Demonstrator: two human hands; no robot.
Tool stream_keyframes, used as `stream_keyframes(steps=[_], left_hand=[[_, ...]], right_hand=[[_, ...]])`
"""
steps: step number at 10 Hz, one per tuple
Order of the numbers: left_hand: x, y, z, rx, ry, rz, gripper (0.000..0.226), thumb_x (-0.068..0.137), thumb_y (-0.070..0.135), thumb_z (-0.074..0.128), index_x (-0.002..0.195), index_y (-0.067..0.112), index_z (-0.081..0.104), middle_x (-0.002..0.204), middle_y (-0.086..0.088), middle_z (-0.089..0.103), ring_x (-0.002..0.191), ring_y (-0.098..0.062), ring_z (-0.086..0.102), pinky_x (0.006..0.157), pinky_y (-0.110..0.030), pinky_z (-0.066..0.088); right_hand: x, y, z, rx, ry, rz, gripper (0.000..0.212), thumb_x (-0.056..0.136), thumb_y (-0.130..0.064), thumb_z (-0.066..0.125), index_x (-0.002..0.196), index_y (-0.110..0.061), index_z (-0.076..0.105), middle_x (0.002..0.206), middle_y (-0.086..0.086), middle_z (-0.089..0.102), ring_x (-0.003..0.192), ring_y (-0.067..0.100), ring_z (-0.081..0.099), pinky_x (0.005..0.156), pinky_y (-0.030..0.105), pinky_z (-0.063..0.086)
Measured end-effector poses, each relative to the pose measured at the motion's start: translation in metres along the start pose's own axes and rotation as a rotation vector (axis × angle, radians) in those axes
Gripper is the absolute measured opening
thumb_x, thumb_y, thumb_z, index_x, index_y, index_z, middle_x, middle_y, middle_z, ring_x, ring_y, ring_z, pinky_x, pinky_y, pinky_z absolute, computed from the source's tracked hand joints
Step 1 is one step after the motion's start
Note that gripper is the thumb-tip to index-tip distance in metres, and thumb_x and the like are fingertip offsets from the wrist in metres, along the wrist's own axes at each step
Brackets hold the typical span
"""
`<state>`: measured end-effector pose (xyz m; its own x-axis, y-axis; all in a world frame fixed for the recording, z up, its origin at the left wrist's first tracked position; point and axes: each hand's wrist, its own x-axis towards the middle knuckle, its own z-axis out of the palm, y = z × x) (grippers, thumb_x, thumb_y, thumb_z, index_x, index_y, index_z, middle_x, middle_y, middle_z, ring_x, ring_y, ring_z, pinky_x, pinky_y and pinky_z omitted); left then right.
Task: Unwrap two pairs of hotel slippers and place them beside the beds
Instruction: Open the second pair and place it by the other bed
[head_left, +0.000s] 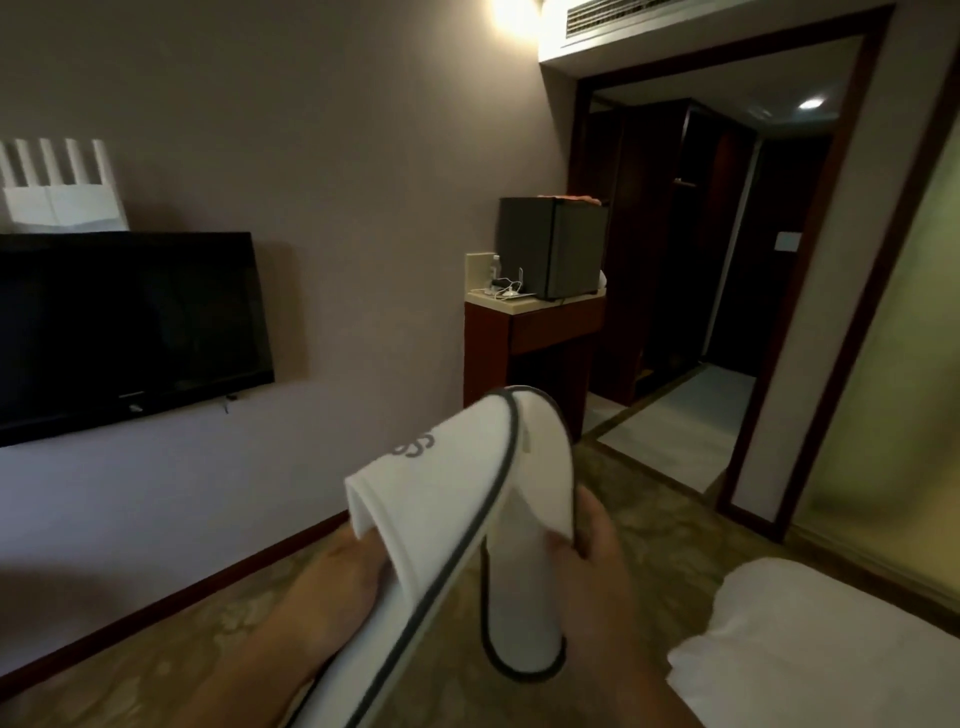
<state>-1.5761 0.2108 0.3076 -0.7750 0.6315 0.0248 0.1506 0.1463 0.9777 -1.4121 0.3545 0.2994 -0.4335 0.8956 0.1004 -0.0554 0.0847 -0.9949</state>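
Slippers (447, 499) at 6 o'clock: white, unwrapped, dark-grey piping, grey logo on one upper. Left hand (343, 566) grips the logo slipper from beneath. Right hand (597, 561) pinches the other's edge. Bed (831, 649) at 4 o'clock.

At 6 o'clock I see my left hand (340, 566) gripping a logo-marked white slipper (447, 499), my right hand (597, 566) pinching a second slipper (519, 613). Television (124, 332) at 9 o'clock, bed (831, 649) at 4.

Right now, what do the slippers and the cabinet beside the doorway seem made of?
The slippers: soft white cloth, matte, perhaps terry; the upper bends, dark grey piping edges it. The cabinet: reddish-brown wood or veneer, smooth with slight sheen.
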Motion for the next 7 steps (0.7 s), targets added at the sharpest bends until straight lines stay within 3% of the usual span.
stream_keyframes(steps=[1, 2, 3, 4, 5, 6, 7], left_hand=[[0.038, 0.009, 0.000, 0.030, 0.044, 0.103, 0.021, 0.100, 0.034, 0.046, 0.114, 0.043, 0.057, 0.112, 0.013, 0.064, 0.100, -0.009, 0.061, 0.080, -0.028, 0.051], [0.088, 0.004, 0.013, 0.055, 0.019, 0.162, 0.032, 0.098, 0.034, 0.049, 0.124, 0.052, 0.046, 0.112, 0.022, 0.055, 0.095, 0.000, 0.055, 0.065, -0.017, 0.043], [0.131, 0.008, 0.036, -0.029, 0.008, 0.178, 0.039, 0.097, 0.032, 0.049, 0.111, 0.068, 0.039, 0.105, 0.036, 0.048, 0.091, 0.007, 0.052, 0.060, -0.011, 0.040], [0.178, 0.011, 0.064, -0.074, 0.037, 0.193, 0.050, 0.094, 0.038, 0.053, 0.113, 0.078, 0.028, 0.108, 0.036, 0.046, 0.091, 0.003, 0.054, 0.059, -0.010, 0.041], [0.229, 0.021, 0.092, -0.123, 0.102, 0.239, 0.060, 0.085, 0.041, 0.058, 0.111, 0.082, 0.024, 0.107, 0.045, 0.048, 0.092, 0.009, 0.056, 0.052, -0.005, 0.043], [0.274, 0.026, 0.116, -0.184, 0.142, 0.271, 0.069, 0.077, 0.041, 0.064, 0.117, 0.080, 0.024, 0.109, 0.055, 0.041, 0.099, 0.015, 0.052, 0.070, -0.009, 0.046], [0.321, 0.018, 0.135, -0.242, 0.139, 0.202, 0.082, 0.070, 0.045, 0.071, 0.136, 0.060, 0.025, 0.122, 0.039, 0.043, 0.104, 0.005, 0.051, 0.072, -0.016, 0.047]], right_hand=[[0.044, 0.006, 0.007, -0.096, 0.195, 0.022, 0.046, 0.101, -0.030, 0.049, 0.145, -0.037, 0.037, 0.141, 0.000, 0.053, 0.118, 0.021, 0.055, 0.096, 0.047, 0.051], [0.078, 0.017, 0.015, -0.100, 0.289, -0.037, 0.052, 0.098, -0.043, 0.051, 0.146, -0.036, 0.033, 0.141, 0.002, 0.052, 0.121, 0.027, 0.054, 0.099, 0.051, 0.050], [0.119, 0.023, 0.031, -0.143, 0.274, -0.051, 0.073, 0.083, -0.065, 0.055, 0.146, -0.036, 0.032, 0.137, -0.002, 0.053, 0.113, 0.020, 0.056, 0.091, 0.039, 0.053], [0.166, 0.031, 0.045, -0.216, 0.263, -0.052, 0.088, 0.068, -0.082, 0.047, 0.144, -0.042, 0.030, 0.135, -0.005, 0.054, 0.112, 0.019, 0.057, 0.091, 0.041, 0.055], [0.223, 0.036, 0.058, -0.284, 0.277, -0.079, 0.071, 0.076, -0.079, 0.046, 0.138, -0.052, 0.026, 0.139, -0.005, 0.052, 0.116, 0.021, 0.056, 0.095, 0.045, 0.053], [0.275, 0.039, 0.072, -0.287, 0.304, -0.119, 0.053, 0.096, -0.043, 0.050, 0.141, -0.052, 0.023, 0.143, -0.005, 0.050, 0.120, 0.020, 0.054, 0.098, 0.044, 0.051], [0.321, 0.041, 0.075, -0.319, 0.308, -0.154, 0.053, 0.101, -0.030, 0.045, 0.146, -0.046, 0.023, 0.148, -0.005, 0.046, 0.129, 0.020, 0.049, 0.107, 0.047, 0.045]])
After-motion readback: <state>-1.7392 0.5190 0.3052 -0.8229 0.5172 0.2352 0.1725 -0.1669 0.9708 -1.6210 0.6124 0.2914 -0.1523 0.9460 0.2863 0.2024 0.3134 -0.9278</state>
